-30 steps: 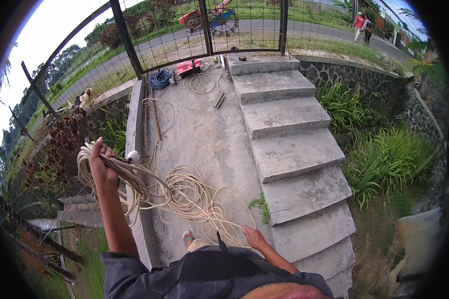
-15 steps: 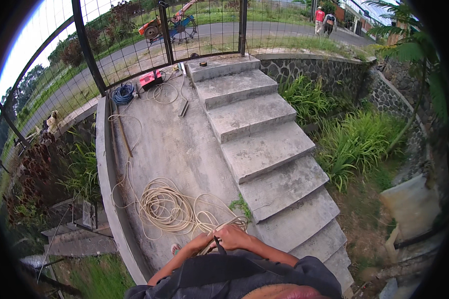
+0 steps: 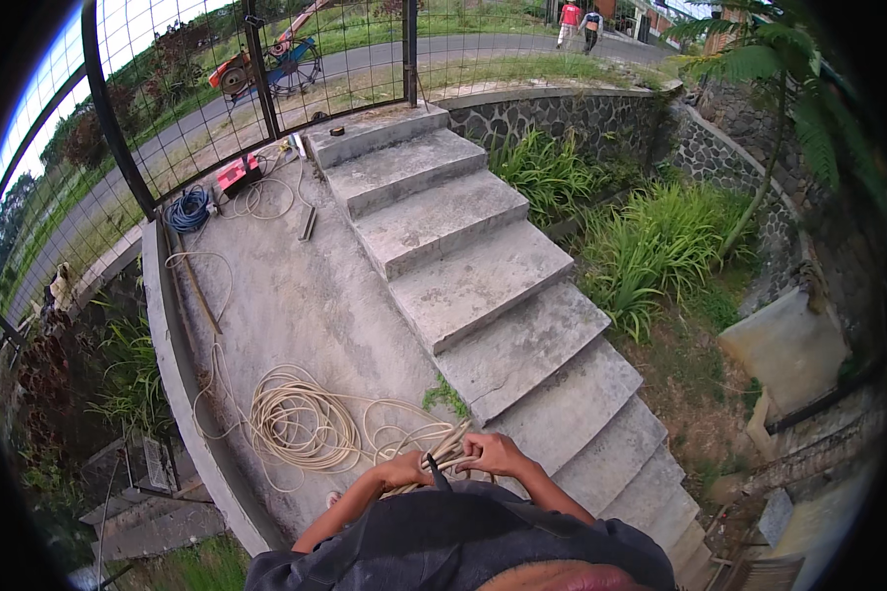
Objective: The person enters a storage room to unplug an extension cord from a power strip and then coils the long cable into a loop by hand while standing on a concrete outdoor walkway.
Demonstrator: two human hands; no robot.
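Left hand: the left hand point(image 3: 402, 472) was close before the dark shirt point(image 3: 414, 527), its fingers curled in on strands of cream cord point(image 3: 304, 422); a black strap point(image 3: 439, 475) partly hid them.
Right hand: the right hand point(image 3: 495, 456) sat just beside it, thumb and fingers pinching the same bundle.
Cream cord: strands ran from the hands to a loose round pile on the concrete ramp point(image 3: 301, 271), left of the person's middle; a thinner length trailed up along the low curb point(image 3: 175, 340).
Wooden stick: the stick point(image 3: 203, 300) lay near that curb, a loop of cord beside it.
Ramp top: a blue cable coil point(image 3: 189, 210) lay just beside a red box-shaped machine point(image 3: 238, 174), with a metal bar point(image 3: 307, 224) to their right.
Concrete stairs: the stairs point(image 3: 478, 276) bordered the ramp on the right; a small black ring-shaped item point(image 3: 337, 131) rested on the top step.
Mesh fence: beyond the fence point(image 3: 340, 69) stood an orange-and-blue two-wheeled tractor point(image 3: 271, 69).
Road: two people point(image 3: 579, 26) were on it.
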